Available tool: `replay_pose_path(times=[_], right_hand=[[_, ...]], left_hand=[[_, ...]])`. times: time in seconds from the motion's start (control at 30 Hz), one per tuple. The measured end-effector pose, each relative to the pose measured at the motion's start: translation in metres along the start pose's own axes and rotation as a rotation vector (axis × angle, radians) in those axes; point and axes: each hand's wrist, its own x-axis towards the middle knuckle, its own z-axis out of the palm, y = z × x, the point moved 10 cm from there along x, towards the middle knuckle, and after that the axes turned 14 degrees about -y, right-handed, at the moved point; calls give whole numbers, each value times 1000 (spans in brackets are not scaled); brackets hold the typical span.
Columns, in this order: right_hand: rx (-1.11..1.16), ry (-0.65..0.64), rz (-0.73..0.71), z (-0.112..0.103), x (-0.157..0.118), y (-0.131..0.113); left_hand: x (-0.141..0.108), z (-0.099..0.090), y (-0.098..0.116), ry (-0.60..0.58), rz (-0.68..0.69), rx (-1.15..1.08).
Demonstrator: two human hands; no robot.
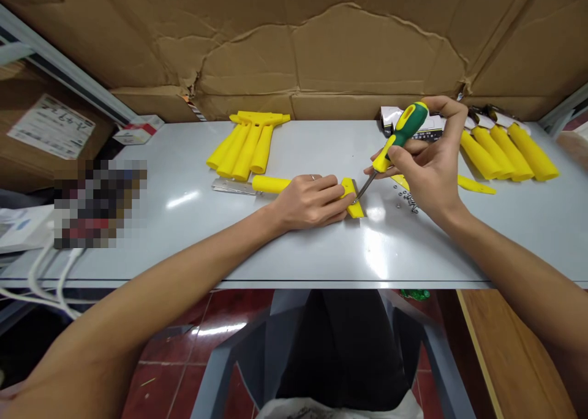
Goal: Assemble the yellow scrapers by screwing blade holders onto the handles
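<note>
My left hand (316, 201) is closed around a yellow plastic scraper (271, 185), pinning it flat on the table. Its wide head, edged by a thin metal blade, points to the right. My right hand (432, 168) grips the green and yellow handle of a screwdriver (410, 127). The tilted shaft reaches down to the scraper's head, where the tip appears to touch a screw. Small screws (410, 203) lie scattered beneath my right hand, beside a flat yellow piece (476, 185) partly covered by it. Metal blades (233, 187) rest left of the scraper's handle.
Several yellow handles (250, 143) lie overlapping at the back left of the grey table (184, 247). More yellow-handled scrapers (509, 152) with covered heads lie at the right. A red and white box (139, 130) stands at the left rear. Cardboard (321, 51) walls the back; white cables (64, 278) hang left.
</note>
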Motion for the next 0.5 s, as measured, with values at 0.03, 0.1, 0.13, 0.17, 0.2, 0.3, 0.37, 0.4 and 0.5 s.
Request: replay_pose_path(times=[0.03,0.1,0.13,0.17,0.2,0.3,0.37,0.4,0.5], right_hand=[[6,-2,7,1,0,1],[14,0,9,2,0,1],[15,0,6,3,-1,0],[15,-3,2,4,-1,0],[12,-3,-9,5,-2,-1],[1,-26,-81,9,-2,-4],[-6,-38,-213,10,-1,-11],[-16,-42,-284,9,-2,-14],[-90,-32,-437,8,-4,-23]], left_hand=[[0,0,0,-5,-5,3],[0,0,-1,-13,-11,4],[1,0,-1,-13,-11,0],[1,0,-1,-11,-10,-3],[1,0,0,-9,-7,-6],[2,-1,1,-4,-2,-5],[2,0,1,-11,-2,2],[2,1,1,-15,-3,8],[3,1,2,-23,-3,30]])
